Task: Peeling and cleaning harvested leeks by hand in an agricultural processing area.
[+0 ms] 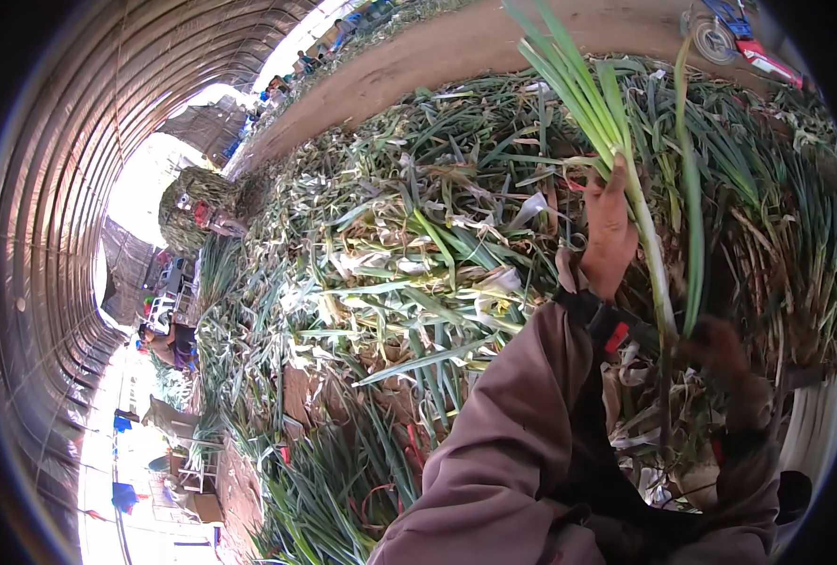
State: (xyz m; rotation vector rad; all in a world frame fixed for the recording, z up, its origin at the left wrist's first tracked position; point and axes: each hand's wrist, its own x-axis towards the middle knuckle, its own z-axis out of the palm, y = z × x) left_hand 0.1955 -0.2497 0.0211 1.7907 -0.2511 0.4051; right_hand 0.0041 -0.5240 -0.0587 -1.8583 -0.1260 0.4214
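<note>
My left hand (609,226) is closed around the upper part of a long green onion (657,262). Its green leaves fan out above the fingers and its white shank slants down, with the lower end in shadow. Near that lower end is my right hand (720,353), dark and smeared by motion. A loose green leaf (692,198) stands up beside the shank, its bottom meeting the right hand's fingers, which seem closed on it. Cut leaves and peelings (409,245) lie in a thick layer beneath and around both hands.
Whole green onions (333,490) lie heaped at the lower left, and more stalks (776,264) at the right. White shanks (821,414) are lined up at the right edge. Beyond the peelings runs a dirt path (437,56) with a parked vehicle (729,38). A person (178,347) is at far left.
</note>
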